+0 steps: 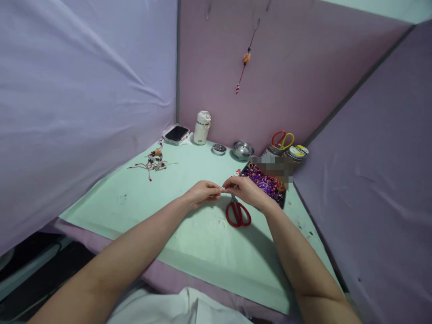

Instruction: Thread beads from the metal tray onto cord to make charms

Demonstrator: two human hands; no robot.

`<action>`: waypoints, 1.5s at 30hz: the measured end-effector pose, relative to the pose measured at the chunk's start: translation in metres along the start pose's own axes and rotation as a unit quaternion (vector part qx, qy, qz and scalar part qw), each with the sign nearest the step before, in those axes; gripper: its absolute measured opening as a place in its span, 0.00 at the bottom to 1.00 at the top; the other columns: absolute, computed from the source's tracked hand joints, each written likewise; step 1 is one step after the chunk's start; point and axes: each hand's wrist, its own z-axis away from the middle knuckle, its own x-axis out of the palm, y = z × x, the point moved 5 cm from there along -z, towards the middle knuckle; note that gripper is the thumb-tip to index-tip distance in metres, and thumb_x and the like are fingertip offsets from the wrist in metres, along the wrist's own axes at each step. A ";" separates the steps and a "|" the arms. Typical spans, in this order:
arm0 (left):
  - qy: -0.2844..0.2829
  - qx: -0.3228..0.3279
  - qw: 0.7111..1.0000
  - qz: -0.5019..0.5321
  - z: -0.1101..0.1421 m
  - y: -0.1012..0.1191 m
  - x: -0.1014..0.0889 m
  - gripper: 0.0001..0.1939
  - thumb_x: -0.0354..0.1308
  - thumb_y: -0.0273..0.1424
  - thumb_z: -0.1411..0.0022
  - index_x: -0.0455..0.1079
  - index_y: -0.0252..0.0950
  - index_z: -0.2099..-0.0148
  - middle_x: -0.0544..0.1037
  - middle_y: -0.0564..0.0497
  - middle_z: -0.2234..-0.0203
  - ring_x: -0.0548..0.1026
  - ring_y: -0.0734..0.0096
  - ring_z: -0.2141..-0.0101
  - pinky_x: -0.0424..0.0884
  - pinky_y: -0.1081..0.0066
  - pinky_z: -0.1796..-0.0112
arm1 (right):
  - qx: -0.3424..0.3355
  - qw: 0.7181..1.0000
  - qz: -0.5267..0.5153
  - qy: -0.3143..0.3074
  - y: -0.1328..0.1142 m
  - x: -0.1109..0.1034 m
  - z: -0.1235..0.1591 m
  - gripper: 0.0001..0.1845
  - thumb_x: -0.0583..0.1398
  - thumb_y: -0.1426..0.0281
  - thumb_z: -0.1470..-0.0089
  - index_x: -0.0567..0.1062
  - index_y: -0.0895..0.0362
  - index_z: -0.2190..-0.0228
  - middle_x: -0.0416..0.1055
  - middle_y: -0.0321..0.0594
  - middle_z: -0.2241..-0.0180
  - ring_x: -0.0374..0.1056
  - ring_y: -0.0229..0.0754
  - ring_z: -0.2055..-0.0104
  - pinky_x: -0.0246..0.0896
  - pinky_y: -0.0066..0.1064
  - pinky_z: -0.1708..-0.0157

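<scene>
My left hand [204, 193] and my right hand [245, 189] meet fingertip to fingertip above the middle of the table. Both are closed in a pinch. Whatever lies between the fingertips is too small to make out. Under my right hand rest red-handled scissors [238, 213], their blades partly hidden by the hand. Just beyond my right wrist sits a dark tray [282, 200] full of purple, red and orange beads [265, 182]. A beaded cord with an orange piece [246, 58] hangs from a hook on the back wall.
Beaded red cords [155, 161] lie at the left on the pale green table [202, 243]. Along the back stand a phone [177, 133], a white bottle [202, 128], a small round tin [219, 149], a metal bowl [242, 150] and a yellow-lidded jar [297, 152]. Cloth walls enclose the table.
</scene>
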 end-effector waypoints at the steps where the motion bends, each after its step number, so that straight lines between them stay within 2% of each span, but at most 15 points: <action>1: 0.002 -0.004 1.000 -0.001 0.000 -0.001 0.000 0.17 0.69 0.40 0.58 0.76 0.31 0.70 0.72 0.50 0.78 0.70 0.76 0.74 0.69 0.68 0.63 | 0.003 1.000 -0.002 0.000 -0.001 0.001 -0.001 0.05 0.60 0.69 0.47 0.77 0.56 0.70 0.75 0.37 0.72 0.66 0.36 0.72 0.57 0.27 0.69; 7: 0.031 -0.023 0.999 -0.010 -0.002 -0.005 -0.003 0.19 0.69 0.42 0.59 0.74 0.30 0.73 0.73 0.49 0.79 0.71 0.74 0.75 0.70 0.68 0.64 | 0.035 0.999 -0.002 0.024 -0.001 0.010 -0.004 0.06 0.59 0.75 0.50 0.77 0.57 0.73 0.74 0.36 0.77 0.65 0.35 0.75 0.55 0.26 0.71; 10: 0.035 -0.032 0.999 0.002 -0.002 -0.005 -0.004 0.20 0.66 0.44 0.53 0.73 0.29 0.72 0.74 0.47 0.78 0.72 0.74 0.74 0.71 0.68 0.64 | 0.082 0.996 -0.007 0.041 0.005 0.014 -0.005 0.06 0.59 0.74 0.52 0.77 0.58 0.75 0.73 0.36 0.78 0.64 0.35 0.76 0.54 0.25 0.73; 14: 0.050 -0.059 0.996 0.046 -0.003 -0.005 -0.007 0.22 0.55 0.45 0.42 0.73 0.29 0.68 0.76 0.44 0.74 0.74 0.71 0.72 0.72 0.68 0.63 | 0.132 0.989 -0.041 0.056 0.016 0.020 -0.007 0.06 0.58 0.72 0.53 0.76 0.58 0.75 0.72 0.35 0.79 0.63 0.34 0.77 0.53 0.25 0.74; 17: 0.042 -0.067 0.995 0.063 -0.004 -0.003 -0.006 0.19 0.52 0.40 0.41 0.74 0.29 0.69 0.77 0.43 0.73 0.75 0.69 0.71 0.72 0.68 0.64 | 0.136 0.987 -0.057 0.060 0.021 0.022 -0.007 0.06 0.58 0.71 0.54 0.76 0.58 0.75 0.72 0.35 0.79 0.62 0.34 0.77 0.54 0.25 0.74; 20: 0.032 -0.048 0.998 0.034 -0.002 0.001 -0.004 0.11 0.59 0.33 0.48 0.74 0.29 0.69 0.77 0.44 0.71 0.74 0.71 0.71 0.71 0.68 0.62 | 0.139 0.986 -0.066 0.068 0.024 0.021 -0.007 0.06 0.58 0.71 0.54 0.76 0.58 0.76 0.71 0.35 0.80 0.62 0.35 0.77 0.54 0.26 0.73; 23: 0.024 -0.029 0.999 0.002 0.001 0.004 -0.002 0.09 0.63 0.29 0.52 0.75 0.29 0.68 0.77 0.44 0.71 0.73 0.73 0.71 0.70 0.67 0.59 | 0.141 0.985 -0.073 0.068 0.024 0.020 -0.007 0.06 0.58 0.71 0.54 0.76 0.58 0.76 0.70 0.35 0.80 0.62 0.35 0.77 0.54 0.26 0.73; 34: 0.023 -0.014 0.999 -0.044 0.002 0.006 0.000 0.09 0.61 0.32 0.50 0.75 0.30 0.70 0.77 0.44 0.71 0.73 0.73 0.72 0.71 0.67 0.63 | 0.141 0.983 -0.114 0.038 0.026 0.022 -0.007 0.06 0.59 0.70 0.53 0.77 0.58 0.76 0.72 0.37 0.80 0.66 0.36 0.76 0.57 0.26 0.73; 38: 0.033 0.016 0.997 -0.062 -0.002 0.005 -0.001 0.10 0.59 0.33 0.48 0.74 0.30 0.68 0.78 0.43 0.71 0.75 0.73 0.72 0.71 0.69 0.66 | 0.131 0.981 -0.141 0.026 0.032 0.025 -0.006 0.06 0.60 0.70 0.52 0.77 0.58 0.74 0.73 0.37 0.79 0.68 0.37 0.75 0.59 0.26 0.72; 45: 0.044 0.060 0.991 -0.110 -0.004 0.006 -0.001 0.11 0.55 0.34 0.44 0.72 0.32 0.64 0.78 0.45 0.68 0.77 0.71 0.75 0.73 0.71 0.72 | 0.124 0.977 -0.165 0.047 0.028 0.021 -0.006 0.05 0.60 0.72 0.52 0.77 0.58 0.71 0.75 0.37 0.78 0.70 0.37 0.76 0.61 0.26 0.72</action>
